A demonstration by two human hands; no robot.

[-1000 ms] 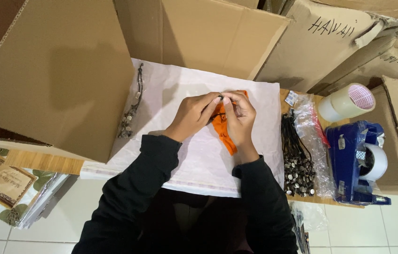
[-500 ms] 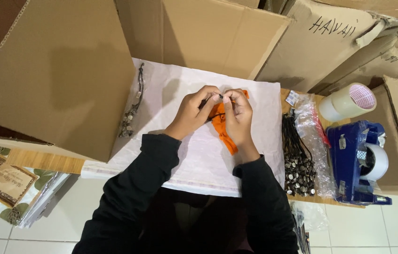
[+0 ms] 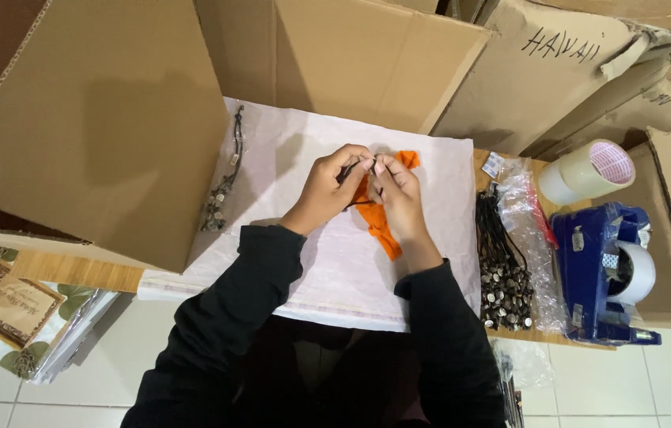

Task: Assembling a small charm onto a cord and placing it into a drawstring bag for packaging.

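Note:
My left hand and my right hand meet above a white sheet, fingertips pinched together on a thin dark cord. An orange cloth piece lies under my right hand and pokes out beyond my fingers. Both arms wear black sleeves. What hangs on the cord between my fingers is hidden.
A bagged cord necklace lies at the sheet's left edge. To the right are a pile of dark cords with metal pendants, clear bags, a tape roll and a blue tape dispenser. Cardboard boxes surround the table.
Both hands stay pinched together over the orange cloth; the fingers have shifted only slightly.

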